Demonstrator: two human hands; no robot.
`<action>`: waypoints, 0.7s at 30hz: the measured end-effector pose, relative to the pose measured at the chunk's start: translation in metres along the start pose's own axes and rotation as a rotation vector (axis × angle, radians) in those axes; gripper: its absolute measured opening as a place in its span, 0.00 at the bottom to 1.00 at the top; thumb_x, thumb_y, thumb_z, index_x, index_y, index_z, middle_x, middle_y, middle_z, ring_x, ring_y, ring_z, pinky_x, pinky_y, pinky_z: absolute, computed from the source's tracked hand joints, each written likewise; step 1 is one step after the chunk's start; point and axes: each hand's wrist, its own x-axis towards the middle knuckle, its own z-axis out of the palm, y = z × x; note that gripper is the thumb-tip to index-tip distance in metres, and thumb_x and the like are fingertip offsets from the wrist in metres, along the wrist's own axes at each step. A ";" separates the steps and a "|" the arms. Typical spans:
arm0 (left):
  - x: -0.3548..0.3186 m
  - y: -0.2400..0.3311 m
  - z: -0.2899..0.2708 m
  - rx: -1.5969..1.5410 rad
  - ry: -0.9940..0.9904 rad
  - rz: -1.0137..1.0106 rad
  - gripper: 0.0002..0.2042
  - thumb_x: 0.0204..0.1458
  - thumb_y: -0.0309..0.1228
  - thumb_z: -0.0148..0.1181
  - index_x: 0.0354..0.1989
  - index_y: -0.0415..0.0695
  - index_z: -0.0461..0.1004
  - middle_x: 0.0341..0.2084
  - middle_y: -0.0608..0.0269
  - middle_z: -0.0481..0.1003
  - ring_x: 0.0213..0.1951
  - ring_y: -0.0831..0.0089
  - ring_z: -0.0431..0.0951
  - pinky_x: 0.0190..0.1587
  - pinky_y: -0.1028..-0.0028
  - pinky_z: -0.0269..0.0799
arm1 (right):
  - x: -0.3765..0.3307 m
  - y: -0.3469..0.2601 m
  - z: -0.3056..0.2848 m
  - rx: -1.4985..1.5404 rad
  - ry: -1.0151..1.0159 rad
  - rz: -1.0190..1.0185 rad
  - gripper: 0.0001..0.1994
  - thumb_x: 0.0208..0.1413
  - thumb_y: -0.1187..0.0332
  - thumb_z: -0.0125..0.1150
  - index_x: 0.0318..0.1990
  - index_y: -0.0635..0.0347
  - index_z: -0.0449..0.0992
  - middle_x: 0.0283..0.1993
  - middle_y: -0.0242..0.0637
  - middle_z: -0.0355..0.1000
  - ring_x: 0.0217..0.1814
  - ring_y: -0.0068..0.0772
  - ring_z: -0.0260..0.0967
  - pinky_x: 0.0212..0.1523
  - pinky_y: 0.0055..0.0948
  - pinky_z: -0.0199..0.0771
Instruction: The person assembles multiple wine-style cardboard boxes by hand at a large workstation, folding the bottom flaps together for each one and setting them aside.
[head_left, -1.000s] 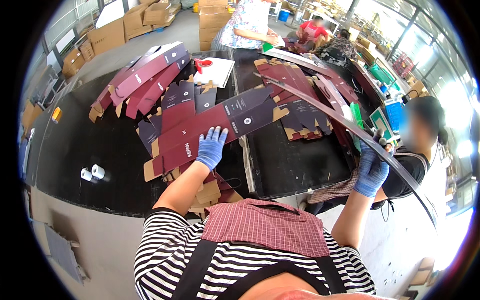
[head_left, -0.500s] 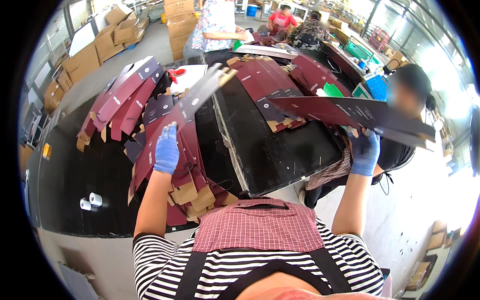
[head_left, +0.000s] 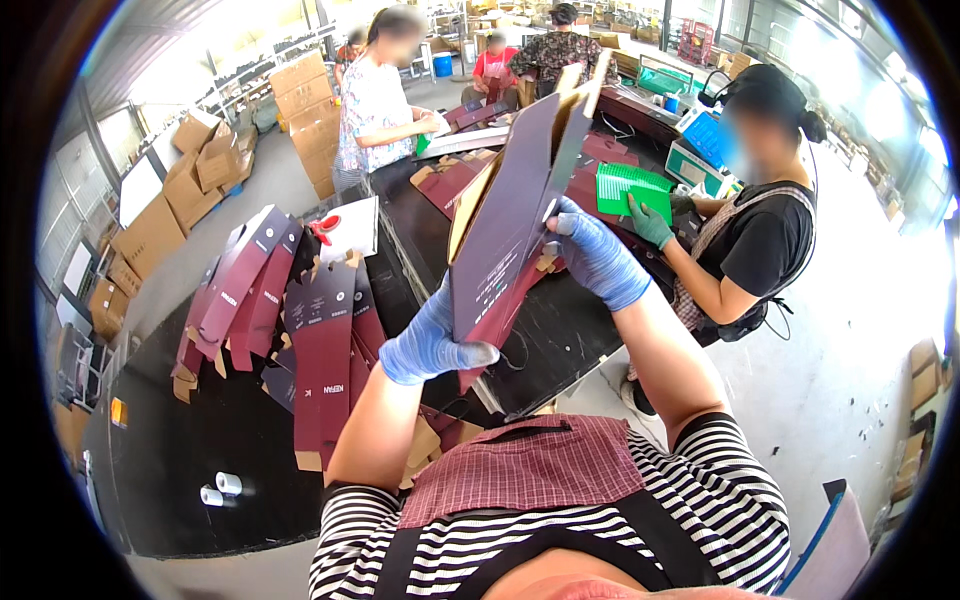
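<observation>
Between my two blue-gloved hands stands a long cardboard carton (head_left: 505, 210), dark purple-grey with a maroon lower end. It is tilted up and away from me, its brown inside showing along the left edge and loose flaps at the top. My left hand (head_left: 432, 345) grips the lower left side, thumb across the near face. My right hand (head_left: 598, 255) is closed on the right edge, higher up. Whether the greyish panel on the right belongs to the same carton I cannot tell. Left of my left forearm lies a pile of similar flat cartons (head_left: 322, 370).
More maroon cartons (head_left: 240, 290) lie farther left on the black table (head_left: 170, 450). Near them are a red-handled tool (head_left: 325, 228), white rolls (head_left: 228, 483) and a small orange object (head_left: 119, 412). At right a co-worker (head_left: 765, 225) holds a green ridged piece (head_left: 632, 190).
My hands, wide apart before, have come together in front of me on one carton. The carton my right hand held out at the right has left that place, uncovering the co-worker.
</observation>
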 end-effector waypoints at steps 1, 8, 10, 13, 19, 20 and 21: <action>0.000 -0.001 0.002 -0.064 -0.015 0.031 0.67 0.40 0.43 0.84 0.81 0.48 0.34 0.78 0.55 0.48 0.77 0.63 0.49 0.77 0.61 0.43 | 0.001 0.002 0.007 -0.027 0.021 0.019 0.23 0.67 0.56 0.57 0.65 0.57 0.71 0.59 0.30 0.72 0.60 0.21 0.68 0.60 0.29 0.70; 0.002 -0.029 0.028 0.006 0.040 0.123 0.75 0.39 0.42 0.85 0.80 0.51 0.19 0.80 0.55 0.39 0.78 0.63 0.44 0.77 0.59 0.40 | 0.010 0.030 0.006 -0.015 0.016 -0.103 0.33 0.72 0.43 0.50 0.70 0.63 0.68 0.67 0.37 0.70 0.67 0.29 0.67 0.71 0.32 0.64; 0.006 -0.036 0.032 0.167 0.031 0.211 0.75 0.39 0.42 0.85 0.80 0.52 0.19 0.79 0.54 0.42 0.78 0.60 0.47 0.77 0.58 0.45 | 0.011 0.034 0.007 -0.035 0.116 0.052 0.36 0.68 0.38 0.52 0.69 0.61 0.68 0.60 0.34 0.74 0.61 0.27 0.71 0.63 0.29 0.72; 0.010 -0.044 0.015 -0.275 0.431 0.182 0.72 0.42 0.38 0.83 0.79 0.55 0.18 0.72 0.52 0.55 0.68 0.60 0.66 0.67 0.58 0.68 | -0.001 0.039 0.026 0.136 -0.044 0.100 0.38 0.67 0.37 0.55 0.71 0.59 0.64 0.61 0.34 0.71 0.62 0.26 0.69 0.62 0.30 0.73; 0.025 -0.044 0.032 0.003 0.532 0.291 0.70 0.44 0.39 0.82 0.78 0.45 0.20 0.69 0.49 0.58 0.66 0.62 0.69 0.68 0.62 0.68 | -0.010 0.074 0.009 -0.089 0.042 -0.177 0.44 0.65 0.35 0.56 0.75 0.60 0.56 0.70 0.38 0.63 0.67 0.29 0.64 0.66 0.32 0.69; 0.025 -0.043 0.034 0.009 0.533 0.294 0.70 0.44 0.39 0.82 0.78 0.45 0.20 0.69 0.49 0.58 0.66 0.62 0.69 0.68 0.62 0.68 | -0.010 0.073 0.008 -0.184 0.056 -0.227 0.45 0.64 0.34 0.57 0.76 0.61 0.55 0.71 0.38 0.62 0.67 0.30 0.64 0.68 0.32 0.68; 0.024 -0.042 0.036 0.025 0.580 0.292 0.70 0.43 0.40 0.82 0.79 0.46 0.22 0.69 0.50 0.59 0.64 0.62 0.69 0.65 0.63 0.71 | -0.015 0.051 0.023 0.033 -0.029 -0.252 0.48 0.61 0.35 0.61 0.76 0.61 0.54 0.72 0.40 0.61 0.68 0.31 0.64 0.69 0.34 0.65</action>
